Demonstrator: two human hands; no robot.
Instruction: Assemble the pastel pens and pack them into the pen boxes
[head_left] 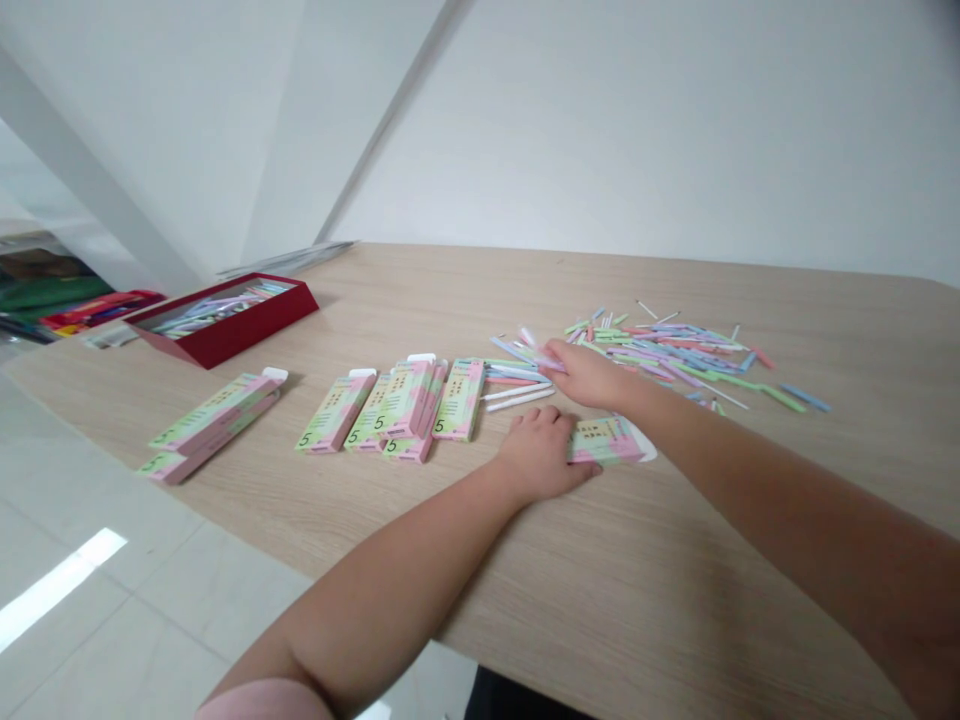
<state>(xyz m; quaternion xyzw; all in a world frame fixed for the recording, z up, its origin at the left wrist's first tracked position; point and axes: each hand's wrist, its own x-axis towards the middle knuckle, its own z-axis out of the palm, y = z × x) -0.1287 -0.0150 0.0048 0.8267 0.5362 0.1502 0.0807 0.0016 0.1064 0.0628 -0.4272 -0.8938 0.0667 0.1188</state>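
Observation:
My left hand (540, 455) is closed around the near end of a small pink-and-green cardboard box (611, 440) lying on the table, its white flap pointing right. Just beyond it, my right hand (585, 373) crosses over and pinches a few slim pastel pens (529, 350), slightly blurred. Under and beside those, a small row of pens (517, 378), white, blue, green and coral, lies on the table. Left of my hands are several similar boxes marked 5 (459, 400), some overlapping.
A loose heap of pastel pens (675, 350) spreads across the table's right side. At the left stand two stacked boxes (214, 415) and a dark red tray (255, 325) holding more pens. The wooden table (360, 545) ends at a near edge above tiled floor; a white wall rises behind.

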